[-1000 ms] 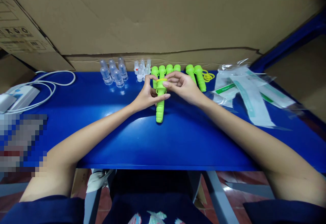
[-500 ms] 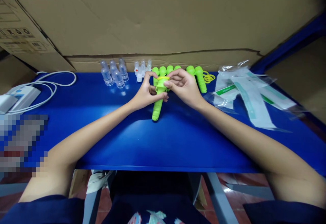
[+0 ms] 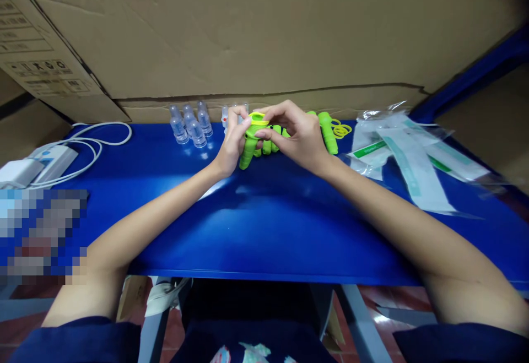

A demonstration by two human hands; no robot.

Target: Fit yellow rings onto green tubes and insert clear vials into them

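Note:
My left hand (image 3: 232, 145) is closed round a lime-green ribbed plastic tube (image 3: 248, 152), which leans with its wide end up and its narrow end toward me. A thin yellow rubber ring (image 3: 259, 124) lies over the wide end. The thumb of my left hand presses near the ring's left side. From the right, the thumb and forefinger of my right hand (image 3: 301, 137) pinch the ring at the rim. Behind my hands lie several more green tubes (image 3: 329, 134), partly covered by them. A few loose yellow rings (image 3: 341, 130) are beside those tubes.
Clear plastic tubes (image 3: 194, 130) stand back left on the blue table (image 3: 248, 236); small clear parts (image 3: 225, 114) are partly hidden behind my left hand. Plastic-wrapped packets (image 3: 405, 159) lie right. A white cable (image 3: 99, 141) and adapter (image 3: 53, 159) sit left. Cardboard (image 3: 264, 32) walls the back.
The held tube has moved up and slightly left, its wide end now tipped toward me. My left thumb has shifted up to the rim, and the yellow ring looks more stretched.

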